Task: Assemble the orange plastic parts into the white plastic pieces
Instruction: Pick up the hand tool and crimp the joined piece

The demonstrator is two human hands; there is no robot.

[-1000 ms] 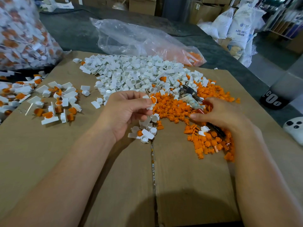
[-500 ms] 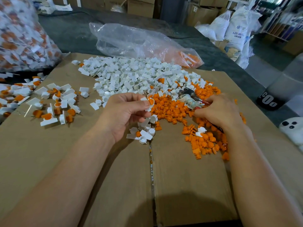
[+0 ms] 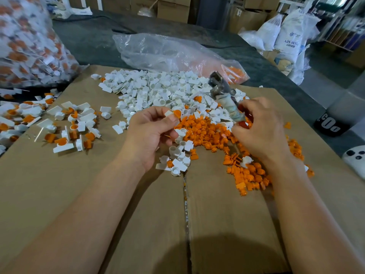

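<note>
My left hand (image 3: 152, 133) pinches a white piece with an orange part in it (image 3: 174, 114) between thumb and fingers, just left of the orange parts pile (image 3: 209, 133). My right hand (image 3: 260, 129) grips a metal tool with a tape-wrapped shaft and red handle (image 3: 223, 93), its head raised and pointing up and away over the piles. The heap of white pieces (image 3: 158, 89) lies beyond both hands. A few white pieces (image 3: 177, 159) sit below my left hand. Joined white-and-orange pieces (image 3: 69, 127) are scattered at the left.
Everything rests on a flattened cardboard sheet (image 3: 138, 214) with a centre seam. A clear plastic bag (image 3: 167, 52) lies behind the piles. A full bag of joined pieces (image 3: 29, 40) stands far left. A white controller (image 3: 355, 159) and a dark object (image 3: 331, 125) sit off the right edge.
My right hand has lifted the tool off the orange pile, so its metal head now stands up. My left hand keeps holding the same white piece in place.
</note>
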